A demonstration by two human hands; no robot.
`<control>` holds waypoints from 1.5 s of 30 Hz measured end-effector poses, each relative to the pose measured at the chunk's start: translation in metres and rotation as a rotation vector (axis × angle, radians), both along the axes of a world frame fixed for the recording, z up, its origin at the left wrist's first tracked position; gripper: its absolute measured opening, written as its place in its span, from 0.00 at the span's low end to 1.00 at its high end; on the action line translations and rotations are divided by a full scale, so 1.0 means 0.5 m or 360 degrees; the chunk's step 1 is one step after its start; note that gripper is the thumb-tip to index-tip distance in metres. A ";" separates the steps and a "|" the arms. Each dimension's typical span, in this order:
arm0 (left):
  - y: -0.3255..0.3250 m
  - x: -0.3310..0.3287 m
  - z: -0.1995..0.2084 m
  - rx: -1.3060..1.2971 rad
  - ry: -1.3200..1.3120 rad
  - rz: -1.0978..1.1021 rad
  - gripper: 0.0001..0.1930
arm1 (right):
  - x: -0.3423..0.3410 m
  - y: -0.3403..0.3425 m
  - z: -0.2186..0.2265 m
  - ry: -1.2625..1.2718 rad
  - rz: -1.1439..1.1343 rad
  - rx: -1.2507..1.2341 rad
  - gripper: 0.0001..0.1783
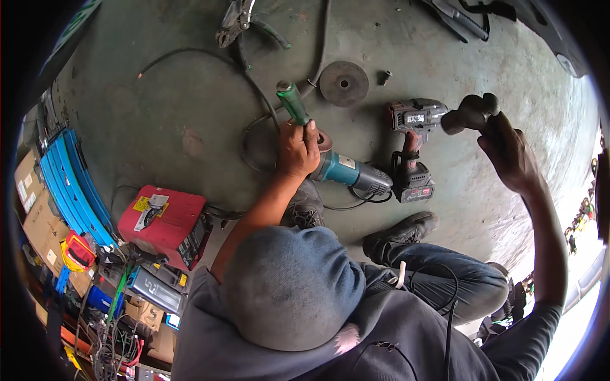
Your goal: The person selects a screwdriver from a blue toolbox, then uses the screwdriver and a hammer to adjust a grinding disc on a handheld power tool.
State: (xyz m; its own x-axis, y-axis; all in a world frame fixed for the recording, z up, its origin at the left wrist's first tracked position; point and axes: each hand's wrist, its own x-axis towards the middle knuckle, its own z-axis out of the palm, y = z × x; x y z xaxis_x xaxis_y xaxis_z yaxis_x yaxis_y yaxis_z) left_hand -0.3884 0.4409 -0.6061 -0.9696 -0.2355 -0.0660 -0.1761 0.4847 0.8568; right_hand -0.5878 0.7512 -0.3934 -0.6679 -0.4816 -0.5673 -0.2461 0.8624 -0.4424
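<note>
Hammer [467, 115] is grasped in the right hand [510, 157], held well right of the angle grinder [343, 170], perhaps for swinging room, while a green-handled tool [293, 103] is gripped by the left hand [298, 151] beside the grinder's disc [325, 141], its capped end apparently left bare for striking.

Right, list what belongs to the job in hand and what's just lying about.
Likely in the job:
hammer, in the right hand
green-handled tool, in the left hand
grinder, by the left hand

Apparently just lying about:
cordless driver
pliers
red box
</note>
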 end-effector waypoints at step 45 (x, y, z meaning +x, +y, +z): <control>0.030 -0.014 0.010 -0.0116 0.0319 0.0001 0.18 | 0.019 -0.335 0.038 0.0380 0.0220 -0.0715 0.16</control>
State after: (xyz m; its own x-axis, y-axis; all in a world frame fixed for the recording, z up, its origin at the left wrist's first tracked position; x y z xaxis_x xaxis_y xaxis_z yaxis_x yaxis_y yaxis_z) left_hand -0.3956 0.4561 -0.6011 -0.9614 -0.2332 0.1458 -0.0057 0.5468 0.8372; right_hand -0.5785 0.5835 -0.3744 -0.6661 -0.7354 -0.1244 -0.4833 0.5526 -0.6790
